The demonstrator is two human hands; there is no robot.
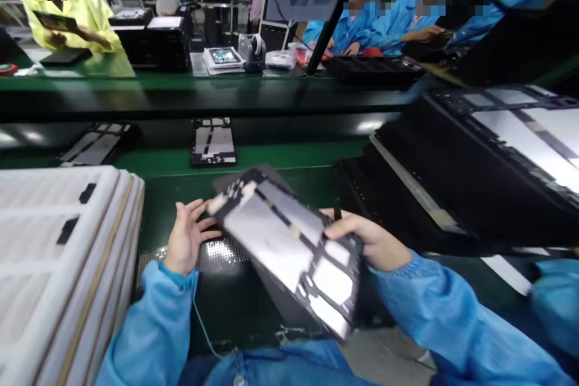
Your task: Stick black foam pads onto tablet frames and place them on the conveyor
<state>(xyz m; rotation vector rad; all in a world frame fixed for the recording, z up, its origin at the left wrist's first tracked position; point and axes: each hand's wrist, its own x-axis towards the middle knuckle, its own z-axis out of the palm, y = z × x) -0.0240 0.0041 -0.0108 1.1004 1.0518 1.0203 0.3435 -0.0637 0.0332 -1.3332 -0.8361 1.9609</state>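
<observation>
Along the left edge of the tabletop stands a stack of white foam trays with shallow pockets, a few small dark pieces lying in them. Just right of the stack the left hand hovers palm-up over a bright perforated patch in the dark mat. Its fingers are spread and loose and hold nothing. Their tips reach the upper left corner of the panel, but blur hides whether they touch it.

At the middle of the near edge, lifted clear of the tabletop and tilted down toward the person, is the thin dark panel. It is a flat black frame with silvery rectangular patches. The right hand carries it alone, its fingers pinching the right-hand edge, thumb on top and the rest underneath.

The panel looks light and fairly stiff, yet thin enough to flex or crack if twisted from one corner. The glossy patches would likely mark easily. The black border along the long edges seems the safest place to hold it, best with a hand on each side.

Beyond it, toward the far edge, two similar panels lie flat on the belt. At the right edge a pile of black trays slopes upward with pale sheets in them.
</observation>
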